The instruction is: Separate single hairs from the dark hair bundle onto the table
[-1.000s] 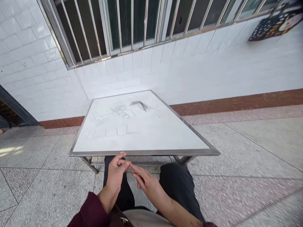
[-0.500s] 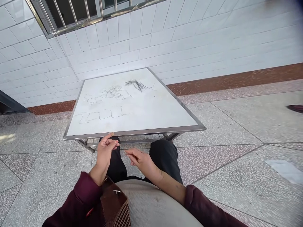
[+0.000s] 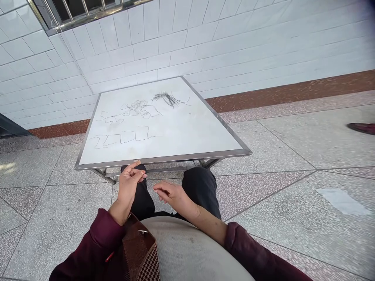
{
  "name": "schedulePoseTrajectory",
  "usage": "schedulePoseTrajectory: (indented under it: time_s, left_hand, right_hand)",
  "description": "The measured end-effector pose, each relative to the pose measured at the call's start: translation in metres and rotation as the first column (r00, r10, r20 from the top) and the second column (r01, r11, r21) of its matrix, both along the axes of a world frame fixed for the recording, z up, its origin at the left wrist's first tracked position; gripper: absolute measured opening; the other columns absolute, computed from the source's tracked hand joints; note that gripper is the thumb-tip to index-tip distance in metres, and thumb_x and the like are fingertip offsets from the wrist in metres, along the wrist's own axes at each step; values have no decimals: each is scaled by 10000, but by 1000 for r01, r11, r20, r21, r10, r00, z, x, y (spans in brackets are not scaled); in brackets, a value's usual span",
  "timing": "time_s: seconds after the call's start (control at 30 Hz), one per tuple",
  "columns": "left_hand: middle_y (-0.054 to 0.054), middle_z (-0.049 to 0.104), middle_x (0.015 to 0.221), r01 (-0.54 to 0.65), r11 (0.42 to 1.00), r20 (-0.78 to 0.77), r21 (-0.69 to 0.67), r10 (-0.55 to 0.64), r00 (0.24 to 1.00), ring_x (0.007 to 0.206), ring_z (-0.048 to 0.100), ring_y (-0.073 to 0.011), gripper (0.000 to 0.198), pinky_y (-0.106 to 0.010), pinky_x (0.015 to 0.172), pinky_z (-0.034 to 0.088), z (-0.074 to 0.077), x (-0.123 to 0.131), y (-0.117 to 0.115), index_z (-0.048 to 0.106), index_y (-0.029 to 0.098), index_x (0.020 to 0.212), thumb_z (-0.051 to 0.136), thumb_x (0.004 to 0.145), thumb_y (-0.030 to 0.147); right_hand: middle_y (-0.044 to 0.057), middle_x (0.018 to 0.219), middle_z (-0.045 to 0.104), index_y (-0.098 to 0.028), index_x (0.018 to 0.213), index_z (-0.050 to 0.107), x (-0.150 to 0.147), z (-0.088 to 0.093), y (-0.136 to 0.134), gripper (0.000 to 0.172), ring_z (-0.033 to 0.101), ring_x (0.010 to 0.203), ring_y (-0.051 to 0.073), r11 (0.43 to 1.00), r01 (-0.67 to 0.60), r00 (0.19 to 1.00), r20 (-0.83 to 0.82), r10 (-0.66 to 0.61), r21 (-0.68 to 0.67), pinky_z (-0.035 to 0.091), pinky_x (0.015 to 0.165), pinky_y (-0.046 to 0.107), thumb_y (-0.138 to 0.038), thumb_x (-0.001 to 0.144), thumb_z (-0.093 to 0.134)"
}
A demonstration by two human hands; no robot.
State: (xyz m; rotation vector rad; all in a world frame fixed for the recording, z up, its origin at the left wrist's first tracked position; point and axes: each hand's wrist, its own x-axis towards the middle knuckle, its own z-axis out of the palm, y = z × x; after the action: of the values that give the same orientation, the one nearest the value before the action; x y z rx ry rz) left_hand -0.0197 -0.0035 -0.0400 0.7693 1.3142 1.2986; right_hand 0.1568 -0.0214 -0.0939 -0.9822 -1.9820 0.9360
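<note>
while the head view looks forward and down, the left hand (image 3: 128,185) pinches a thin strand (image 3: 147,179) between thumb and finger, in front of the near edge of the worktop (image 3: 193,134). that grip is closed on the strand, which runs faintly toward the right hand (image 3: 177,198); the right fingertips sit close together, but whether they hold any of it i cannot tell. on the worktop lie bent strands (image 3: 128,141) in a stepped line, a loose tangle (image 3: 137,106) behind them, and a dark bundle (image 3: 166,98) farther right. the strand is probably very light and fairly stiff, like fine wire, easily bent or dropped, so fingertip holds near its end seem safest.
</note>
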Motion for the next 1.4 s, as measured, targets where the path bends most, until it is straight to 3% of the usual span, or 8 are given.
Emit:
schedulePoseTrajectory:
  time_s: [0.2,0.37,0.77,0.97,1.17,1.3,1.4]
  left_hand:
    - [5,680,678,-4,1000,14,2,4,1000,681,680,-149,513,-243,641,483,0,-2,0,664,163,1083,815,616,313]
    - [13,676,668,11,1000,17,28,-12,1000,667,671,-140,495,-262,674,500,-3,-2,0,669,162,1084,805,630,305]
    - [0,696,689,56,998,0,28,-56,998,672,675,-143,486,-258,666,501,-2,-1,-2,662,160,1089,793,646,312]
    - [2,692,687,130,991,-26,11,-130,991,650,671,-140,459,-261,660,512,-5,5,-5,665,152,1073,779,646,281]
    - [7,685,662,200,980,-22,4,-200,980,640,671,-147,500,-288,700,523,-10,8,-4,652,150,1092,788,633,292]
    - [-56,740,815,314,949,-76,-23,-315,946,765,705,-190,606,-329,796,518,1,-5,1,596,154,1215,793,678,354]
    - [-113,730,1048,269,961,-104,61,-262,959,943,695,-218,601,-340,868,497,7,-25,6,555,181,1276,735,759,429]
  right_hand:
    - [16,744,656,-204,849,644,2,6,1,256,609,548,106,1000,2,999,36,-3,23,515,545,222,-344,970,467]
    - [3,688,625,-213,854,645,4,12,3,273,609,624,126,993,-80,991,112,70,88,504,609,229,-352,981,447]
    - [18,795,644,-211,945,656,7,13,3,237,615,675,124,985,-133,983,142,116,112,499,641,226,-264,984,428]
    - [22,831,621,-195,949,630,9,14,6,255,596,727,118,935,-303,933,257,252,183,482,673,221,-232,1001,383]
    - [23,838,612,-177,942,604,11,16,7,251,560,682,114,900,-359,896,361,258,248,456,631,227,-189,1001,360]
    - [22,843,596,-190,933,592,16,15,9,238,561,688,115,932,-312,923,291,252,185,485,657,235,-227,1004,368]
    - [12,840,563,-199,934,576,20,13,11,220,534,584,84,975,-213,968,151,202,59,494,582,210,-258,1004,376]
